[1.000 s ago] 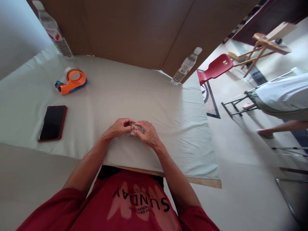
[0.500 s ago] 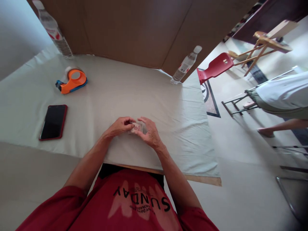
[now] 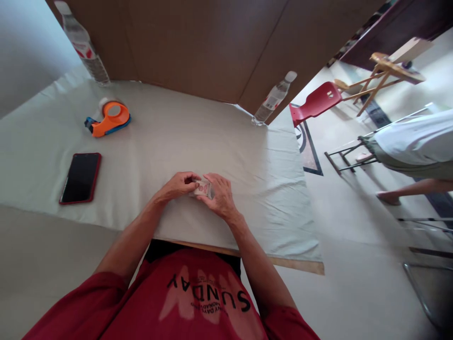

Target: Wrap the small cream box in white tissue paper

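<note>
A small flat pack (image 3: pixel 203 189) with red print on a pale face and a clear, shiny casing is held low over the cloth near the table's front edge. My left hand (image 3: pixel 180 184) pinches its left end, thumb on top. Around the right end curves my right hand (image 3: pixel 220 195), its thumb along the near side and its fingers along the far side. Fingers hide both ends of the pack, and its exact kind does not show.
An orange and blue tape dispenser (image 3: pixel 112 119) and a dark phone (image 3: pixel 80 178) in a red case lie to the left. Water bottles (image 3: pixel 87 47) (image 3: pixel 274 99) stand by a brown cardboard panel (image 3: pixel 191 47). Beyond the table are a red chair (image 3: pixel 316 101) and a seated person (image 3: pixel 417 141).
My right hand has closed in around the right end of the pack, its fingers nearer together. The pack has turned slightly, and the whole view has shifted a little.
</note>
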Tool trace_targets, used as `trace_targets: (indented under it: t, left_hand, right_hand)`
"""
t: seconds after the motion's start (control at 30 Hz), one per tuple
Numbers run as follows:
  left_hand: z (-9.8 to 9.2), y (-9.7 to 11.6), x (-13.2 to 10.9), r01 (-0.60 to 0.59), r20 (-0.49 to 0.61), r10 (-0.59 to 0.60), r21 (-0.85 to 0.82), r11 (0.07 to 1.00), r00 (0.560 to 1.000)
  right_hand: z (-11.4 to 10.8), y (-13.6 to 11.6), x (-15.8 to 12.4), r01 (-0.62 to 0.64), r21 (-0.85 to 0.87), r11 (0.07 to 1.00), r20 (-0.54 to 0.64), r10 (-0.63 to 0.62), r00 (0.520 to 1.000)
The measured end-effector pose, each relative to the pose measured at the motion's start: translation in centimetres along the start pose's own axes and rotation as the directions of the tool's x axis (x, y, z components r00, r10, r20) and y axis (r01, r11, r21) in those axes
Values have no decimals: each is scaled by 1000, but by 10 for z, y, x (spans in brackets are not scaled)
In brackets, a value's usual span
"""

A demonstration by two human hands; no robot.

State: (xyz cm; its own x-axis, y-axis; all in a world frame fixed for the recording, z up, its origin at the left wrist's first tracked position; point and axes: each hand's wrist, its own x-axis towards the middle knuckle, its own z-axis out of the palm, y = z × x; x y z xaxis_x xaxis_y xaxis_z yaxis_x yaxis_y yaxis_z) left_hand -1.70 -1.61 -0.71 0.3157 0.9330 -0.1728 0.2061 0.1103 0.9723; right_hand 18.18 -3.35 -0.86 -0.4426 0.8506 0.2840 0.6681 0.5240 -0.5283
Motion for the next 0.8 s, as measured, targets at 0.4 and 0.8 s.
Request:
trace_targets:
  t: [0.4, 0.8]
  left_hand:
    - [0, -6, 4, -44, -43, 44, -7, 999, 998]
    - [-4, -19, 12, -84, -68, 78, -90, 992, 995]
  right_hand:
    - [-3, 20, -7, -78, 165, 983, -10, 80, 997]
    - [15, 45, 7, -258, 448, 856, 138, 219, 966]
